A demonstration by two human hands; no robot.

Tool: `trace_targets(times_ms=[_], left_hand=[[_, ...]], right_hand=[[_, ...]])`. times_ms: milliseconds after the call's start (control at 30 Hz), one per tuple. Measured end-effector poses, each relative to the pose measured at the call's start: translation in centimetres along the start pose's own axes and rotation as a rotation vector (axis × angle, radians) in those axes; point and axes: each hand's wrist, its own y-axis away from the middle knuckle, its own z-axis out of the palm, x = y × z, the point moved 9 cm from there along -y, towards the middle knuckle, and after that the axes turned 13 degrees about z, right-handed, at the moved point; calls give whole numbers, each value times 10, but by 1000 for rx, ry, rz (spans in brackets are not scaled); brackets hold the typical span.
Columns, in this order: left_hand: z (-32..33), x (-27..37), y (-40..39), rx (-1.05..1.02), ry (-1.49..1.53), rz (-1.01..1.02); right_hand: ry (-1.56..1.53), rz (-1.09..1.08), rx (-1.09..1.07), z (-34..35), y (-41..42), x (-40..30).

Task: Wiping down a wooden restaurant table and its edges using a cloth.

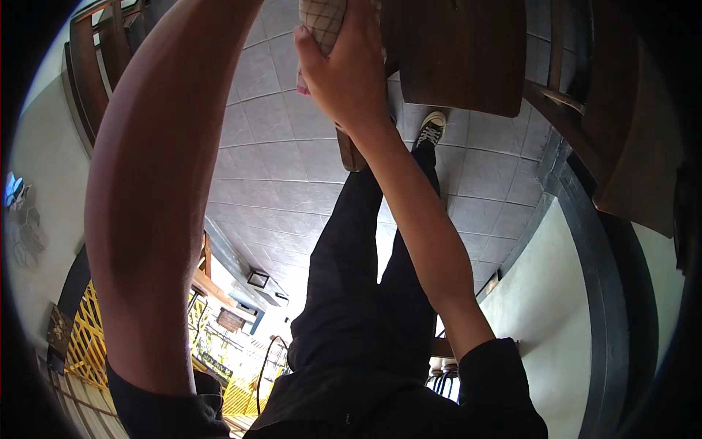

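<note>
My right hand is at the top middle of the view, with its thumb and palm closed around a cream checked cloth. A pink edge of this cloth hangs below the thumb. The far part of the cloth and most of my fingers are cut off or hidden. Beneath my right wrist shows the worn end of a wooden piece, and I cannot tell what it belongs to. Just right of the hand is a dark wooden panel with a rounded corner. My left hand is out of view, its bare forearm reaching past the top edge.
Grey floor tiles lie below, with my black sneaker under the panel. Slatted wooden furniture stands at upper left. More dark wooden furniture is at right, near a pale wall. Yellow lattice shows at lower left.
</note>
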Motion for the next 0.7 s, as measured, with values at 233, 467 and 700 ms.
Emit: trace_targets(times_ms=[233,467,700], left_hand=[[-15,11,24,-27,-8,-147],[-8,19,19,-70,0,-127],[-18,14,17,-2,7,-75]], right_hand=[[48,-62,-14,-5,103,40],[72,-82,67,0,19,3],[100,-92,70,-5,80,22]])
